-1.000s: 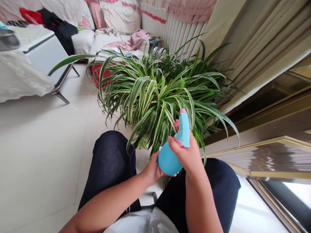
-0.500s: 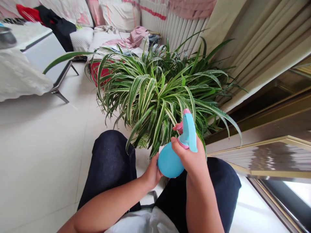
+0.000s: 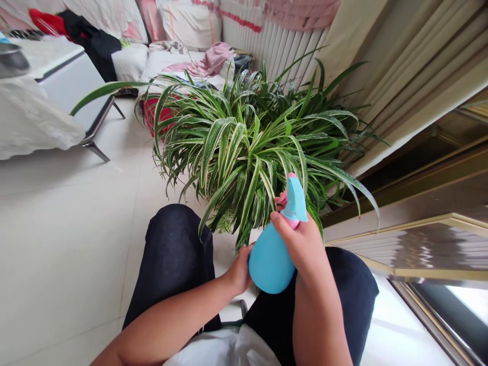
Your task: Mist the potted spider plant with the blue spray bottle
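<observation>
A blue spray bottle [image 3: 271, 262] with a pink nozzle, trigger and collar is tilted forward between my knees, its nozzle toward a leafy spider plant [image 3: 244, 137]. My right hand [image 3: 303, 241] is closed around the bottle's neck, with fingers at the pink trigger. Against the left side of the bottle's body, my left hand [image 3: 241, 269] grips it; most of its fingers are hidden behind the bottle. Long green leaves with pale stripes hang close in front of the nozzle, and some glisten with drops. The plant's pot is hidden by the leaves.
Beige curtains [image 3: 412, 76] and a gold-trimmed panel [image 3: 430, 249] stand at the right. At the left is a table [image 3: 72, 86] with a cloth and a metal pot [image 3: 13, 60]. Behind the plant are a radiator [image 3: 282, 56], a red object [image 3: 158, 114] and pink clothing [image 3: 213, 58].
The spray bottle has tipped, its base coming lower and nearer to me while its head leans slightly more forward. Both hands keep their hold, and the plant stays in place.
</observation>
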Action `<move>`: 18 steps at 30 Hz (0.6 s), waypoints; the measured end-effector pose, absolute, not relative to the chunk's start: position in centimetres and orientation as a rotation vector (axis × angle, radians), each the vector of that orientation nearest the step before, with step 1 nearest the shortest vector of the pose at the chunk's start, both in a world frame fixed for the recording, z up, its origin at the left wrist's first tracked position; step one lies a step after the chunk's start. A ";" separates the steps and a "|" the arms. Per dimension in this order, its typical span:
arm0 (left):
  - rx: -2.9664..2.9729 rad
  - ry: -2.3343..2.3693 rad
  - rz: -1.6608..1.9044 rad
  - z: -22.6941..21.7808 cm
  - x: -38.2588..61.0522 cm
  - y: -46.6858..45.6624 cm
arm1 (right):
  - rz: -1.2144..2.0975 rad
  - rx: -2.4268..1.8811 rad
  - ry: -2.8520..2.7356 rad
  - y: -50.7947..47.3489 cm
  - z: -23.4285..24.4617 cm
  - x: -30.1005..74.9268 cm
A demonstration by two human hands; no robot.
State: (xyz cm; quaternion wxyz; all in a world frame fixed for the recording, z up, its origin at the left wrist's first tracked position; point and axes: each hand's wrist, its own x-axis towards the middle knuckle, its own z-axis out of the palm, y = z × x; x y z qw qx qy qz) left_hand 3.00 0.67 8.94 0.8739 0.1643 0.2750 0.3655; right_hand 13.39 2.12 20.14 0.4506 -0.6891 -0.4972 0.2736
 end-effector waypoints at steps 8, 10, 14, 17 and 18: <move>0.340 0.613 0.731 8.9 2.9 0.7 | 0.724 -1.668 -1.249 2.2 20.2 13.5; 0.348 0.610 0.733 8.8 2.9 0.8 | 0.702 -1.664 -1.249 2.1 20.1 13.5; 0.356 0.622 0.740 8.7 2.8 0.9 | 0.673 -1.662 -1.214 1.8 20.0 13.3; 0.361 0.608 0.759 8.7 2.8 1.0 | 0.665 -1.661 -1.207 1.6 20.0 13.2; 0.366 0.600 0.764 8.7 2.7 1.0 | 0.665 -1.660 -1.206 1.5 20.1 13.1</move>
